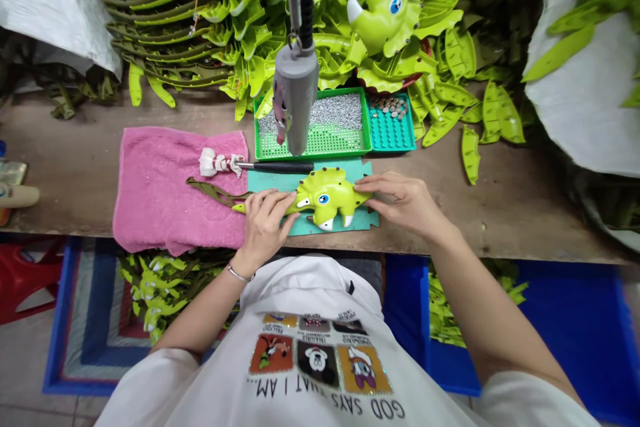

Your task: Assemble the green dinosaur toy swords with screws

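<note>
A lime-green toy dinosaur [335,195] with a blue eye, white horns and a frilled crest lies on the teal foam mat [265,180]. My left hand [267,217] is closed over its left end, where a narrow green tip and a dark olive strip stick out past the fingers. At the other end, my right hand [400,200] pinches the toy between thumb and fingers. Just behind the toy lies a black-handled tool [280,167], its far end wrapped in white and red material. A grey electric screwdriver [297,100] hangs from a coiled cord above.
A green tray [330,147] of small metal screws stands behind the mat, beside a teal tray [393,137] with round metal pieces. The pink towel [165,193] lies at left. Green toy parts [250,33] are heaped at the back; blue bins [55,347] sit below the bench.
</note>
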### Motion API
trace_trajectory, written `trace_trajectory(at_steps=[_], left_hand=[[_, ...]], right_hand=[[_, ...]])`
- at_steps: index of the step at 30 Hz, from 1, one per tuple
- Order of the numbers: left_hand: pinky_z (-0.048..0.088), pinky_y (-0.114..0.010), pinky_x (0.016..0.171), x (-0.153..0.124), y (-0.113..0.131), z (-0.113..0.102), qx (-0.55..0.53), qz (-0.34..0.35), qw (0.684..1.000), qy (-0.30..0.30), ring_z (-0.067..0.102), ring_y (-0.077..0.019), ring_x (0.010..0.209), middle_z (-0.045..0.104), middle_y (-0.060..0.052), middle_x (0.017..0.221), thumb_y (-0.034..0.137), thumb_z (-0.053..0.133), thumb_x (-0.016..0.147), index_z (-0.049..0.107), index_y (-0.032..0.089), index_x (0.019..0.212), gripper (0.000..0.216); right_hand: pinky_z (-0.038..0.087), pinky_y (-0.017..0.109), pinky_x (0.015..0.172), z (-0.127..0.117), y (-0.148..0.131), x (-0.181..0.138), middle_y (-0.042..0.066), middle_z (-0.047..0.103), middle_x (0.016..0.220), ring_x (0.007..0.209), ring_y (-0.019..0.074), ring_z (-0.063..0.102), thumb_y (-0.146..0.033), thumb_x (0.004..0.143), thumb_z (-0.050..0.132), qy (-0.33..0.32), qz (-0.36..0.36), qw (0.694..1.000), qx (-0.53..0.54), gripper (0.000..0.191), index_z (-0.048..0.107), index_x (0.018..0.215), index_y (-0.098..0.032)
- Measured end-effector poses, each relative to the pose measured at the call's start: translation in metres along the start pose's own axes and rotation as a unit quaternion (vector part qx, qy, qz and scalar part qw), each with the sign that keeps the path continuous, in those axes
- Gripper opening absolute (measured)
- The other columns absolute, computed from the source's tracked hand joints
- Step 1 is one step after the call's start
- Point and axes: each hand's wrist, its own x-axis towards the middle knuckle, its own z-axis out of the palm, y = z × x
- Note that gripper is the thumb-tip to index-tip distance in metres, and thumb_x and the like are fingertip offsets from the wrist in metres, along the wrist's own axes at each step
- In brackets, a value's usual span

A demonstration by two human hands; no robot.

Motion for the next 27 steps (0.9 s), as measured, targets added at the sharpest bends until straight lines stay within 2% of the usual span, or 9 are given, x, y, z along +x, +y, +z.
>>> trace_trajectory(at_steps=[3,6,8,12,17,20,23,25,27], left_hand=[[0.041,-0.046,0.102,0.001,-0.001,0.003,-0.026,-0.007,1.0,-0.007,0.061,-0.0261,0.113,0.07,-0.009,0.106,0.026,0.064,0.093,0.066,0.02,0.117,0.025],[0.044,-0.044,0.097,0.002,-0.003,0.004,-0.038,-0.008,0.999,-0.011,0.062,-0.0253,0.11,0.069,-0.009,0.105,0.027,0.064,0.093,0.065,0.02,0.116,0.024],[0.047,-0.041,0.092,0.002,-0.003,0.004,-0.038,0.002,0.999,-0.003,0.062,-0.0245,0.106,0.069,-0.01,0.106,0.027,0.065,0.092,0.065,0.019,0.116,0.024],[0.047,-0.041,0.092,0.001,-0.005,0.005,-0.026,0.024,0.999,-0.002,0.061,-0.0247,0.108,0.068,-0.013,0.115,0.027,0.063,0.093,0.064,0.019,0.119,0.026],[0.041,-0.051,0.104,0.001,-0.019,0.001,0.042,0.07,0.994,-0.075,0.06,-0.0299,0.118,0.068,-0.014,0.125,0.033,0.061,0.095,0.059,0.022,0.133,0.04],[0.048,-0.044,0.098,0.006,-0.028,-0.009,0.082,0.144,0.984,-0.069,0.066,-0.0266,0.111,0.07,-0.013,0.123,0.03,0.058,0.097,0.059,0.02,0.132,0.037],[0.052,-0.036,0.084,0.016,-0.029,-0.023,0.093,0.197,0.974,-0.059,0.07,-0.0238,0.103,0.072,-0.015,0.12,0.033,0.055,0.099,0.059,0.015,0.13,0.036],[0.051,-0.031,0.074,0.025,-0.027,-0.032,0.103,0.221,0.968,-0.056,0.072,-0.0207,0.092,0.074,-0.013,0.113,0.033,0.053,0.1,0.059,0.013,0.127,0.033],[0.048,-0.028,0.067,0.034,-0.024,-0.038,0.111,0.234,0.964,-0.058,0.072,-0.0174,0.082,0.077,-0.01,0.104,0.034,0.051,0.102,0.061,0.014,0.121,0.03]], right_hand=[[0.06,0.041,0.087,0.002,-0.002,0.0,0.008,0.075,0.111,0.099,0.0248,0.072,-0.035,0.075,0.077,-0.003,0.116,0.988,0.102,0.036,0.074,0.108,-0.021],[0.061,0.035,0.07,0.009,-0.002,0.0,0.01,0.076,0.102,0.08,0.0212,0.072,-0.052,0.067,0.082,-0.008,0.285,0.928,0.239,0.055,0.072,0.108,-0.017],[0.059,0.031,0.065,0.015,-0.001,0.001,0.008,0.076,0.092,0.069,0.0168,0.07,-0.058,0.061,0.084,0.004,0.346,0.891,0.295,0.058,0.073,0.099,-0.017],[0.057,0.027,0.06,0.023,0.002,0.004,0.005,0.074,0.081,0.061,0.0131,0.066,-0.058,0.054,0.088,0.04,0.355,0.877,0.32,0.056,0.073,0.088,-0.017],[0.057,0.029,0.057,0.023,0.008,0.004,0.005,0.073,0.08,0.057,0.014,0.066,-0.06,0.055,0.087,0.037,0.346,0.883,0.314,0.056,0.072,0.087,-0.016],[0.06,0.037,0.06,0.022,0.0,-0.003,0.008,0.073,0.082,0.063,0.0201,0.069,-0.061,0.077,0.07,0.073,0.289,0.932,0.205,0.048,0.071,0.096,-0.017],[0.059,0.05,0.087,0.024,-0.021,-0.011,0.013,0.073,0.108,0.099,0.0291,0.07,-0.049,0.089,0.06,0.167,0.081,0.983,-0.008,0.037,0.068,0.113,-0.021],[0.051,0.055,0.103,0.027,-0.038,-0.012,0.013,0.068,0.124,0.119,0.0317,0.063,-0.043,0.086,0.067,0.162,-0.084,0.979,-0.092,0.04,0.064,0.122,-0.024],[0.053,0.052,0.102,0.032,-0.05,-0.008,0.011,0.069,0.123,0.117,0.0294,0.064,-0.035,0.085,0.072,0.131,-0.178,0.969,-0.112,0.042,0.062,0.124,-0.026]])
